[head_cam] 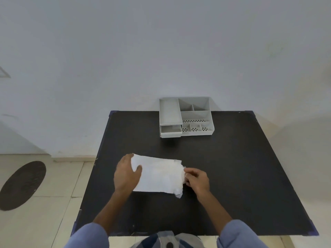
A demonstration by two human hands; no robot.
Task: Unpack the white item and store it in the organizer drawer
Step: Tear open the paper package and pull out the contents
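Sleeves: blue, mine, nearest the lens.
Left hand: fingers clamped on white package left end, mid-worktop.
Right hand: fingers pinching its crumpled right edge.
Progress: unpacking barely started, item not out.
Organizer: far edge, drawer ajar, path clear.

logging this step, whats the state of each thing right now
white package: flat on the table, gripped at both ends
left hand: clasping the package's left end
right hand: pinching its crumpled right end
organizer: at the far table edge, compartments look empty
drawer: pulled partly open
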